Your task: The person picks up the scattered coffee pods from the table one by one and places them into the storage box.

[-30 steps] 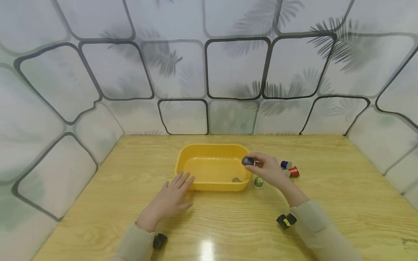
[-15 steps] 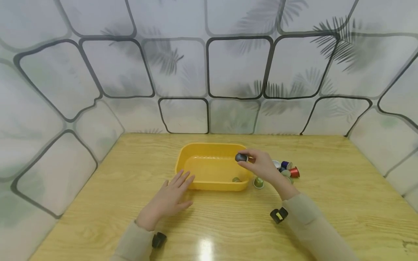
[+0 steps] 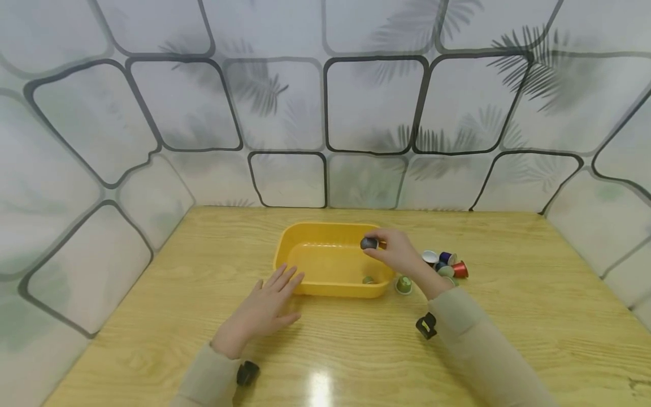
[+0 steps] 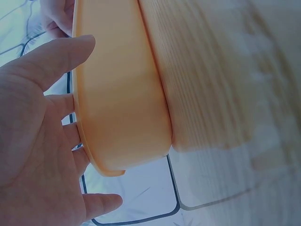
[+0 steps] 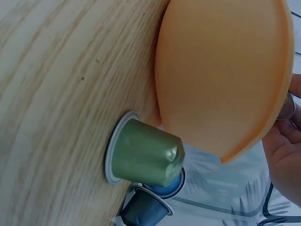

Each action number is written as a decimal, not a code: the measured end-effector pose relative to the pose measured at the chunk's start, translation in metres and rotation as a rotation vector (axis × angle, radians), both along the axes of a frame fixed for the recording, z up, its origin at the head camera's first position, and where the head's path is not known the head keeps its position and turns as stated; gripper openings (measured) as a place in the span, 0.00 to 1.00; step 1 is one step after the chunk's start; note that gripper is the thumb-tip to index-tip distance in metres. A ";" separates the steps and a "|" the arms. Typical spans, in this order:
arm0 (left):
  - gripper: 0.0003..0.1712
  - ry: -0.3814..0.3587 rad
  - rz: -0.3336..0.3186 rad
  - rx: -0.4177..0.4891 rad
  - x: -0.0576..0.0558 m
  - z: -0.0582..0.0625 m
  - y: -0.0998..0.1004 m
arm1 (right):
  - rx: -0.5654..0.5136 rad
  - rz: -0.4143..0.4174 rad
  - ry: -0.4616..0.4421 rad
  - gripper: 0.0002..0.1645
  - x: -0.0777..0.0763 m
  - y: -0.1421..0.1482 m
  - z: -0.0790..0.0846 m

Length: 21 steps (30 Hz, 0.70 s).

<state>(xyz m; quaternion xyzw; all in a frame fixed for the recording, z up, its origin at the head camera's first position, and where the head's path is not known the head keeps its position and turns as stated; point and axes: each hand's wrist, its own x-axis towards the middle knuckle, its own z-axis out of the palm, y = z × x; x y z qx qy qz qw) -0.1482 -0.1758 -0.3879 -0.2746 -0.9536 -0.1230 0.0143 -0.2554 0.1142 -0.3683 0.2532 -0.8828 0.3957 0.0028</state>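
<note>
A yellow plastic tray [image 3: 330, 290] stands on the wooden table, with a small green coffee capsule [image 3: 368, 280] near its front right corner. Over the tray's right part, my right hand [image 3: 399, 252] pinches a dark coffee capsule [image 3: 368, 243] between thumb and fingers. In the right wrist view that hand is partly hidden behind the tray wall. My left hand [image 3: 259, 314] is at the tray's near left rim, fingers straight and spread; the left wrist view has its fingers reaching over the rim [image 4: 81, 117]. Just right of the tray a green capsule [image 3: 404, 285] rests on its wide end.
Right of the tray lies a cluster of capsules: a red one [image 3: 460, 269], a purple one [image 3: 447, 258], one with its pale lid [image 3: 429, 258] showing, and a few greenish and blue ones. A patterned white curtain or wall [image 3: 285, 107] surrounds the table [image 3: 356, 350] at back and sides.
My right hand has moved left with the dark capsule, from the tray's right edge to over its inside. More of the capsule cluster shows now. The left hand has stayed put.
</note>
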 end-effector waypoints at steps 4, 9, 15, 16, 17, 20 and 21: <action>0.41 -0.005 0.004 -0.004 0.000 0.000 0.000 | 0.045 0.017 0.030 0.21 -0.001 -0.002 0.000; 0.41 -0.009 0.008 -0.004 0.001 0.001 0.000 | 0.081 0.041 0.051 0.19 -0.001 -0.004 -0.001; 0.41 -0.007 0.007 -0.004 0.000 0.001 0.001 | 0.119 0.028 0.050 0.19 0.001 -0.005 -0.001; 0.41 -0.008 0.006 -0.004 0.000 0.001 0.001 | 0.124 0.027 0.052 0.19 0.002 -0.005 -0.001; 0.41 -0.009 0.006 -0.004 0.000 0.001 0.001 | 0.128 0.025 0.054 0.19 0.002 -0.005 -0.001; 0.41 -0.016 0.008 -0.005 0.001 0.001 0.001 | 0.133 0.022 0.049 0.19 0.003 -0.005 0.000; 0.41 -0.019 0.009 -0.004 0.001 0.001 0.001 | 0.133 0.022 0.047 0.19 0.003 -0.006 0.000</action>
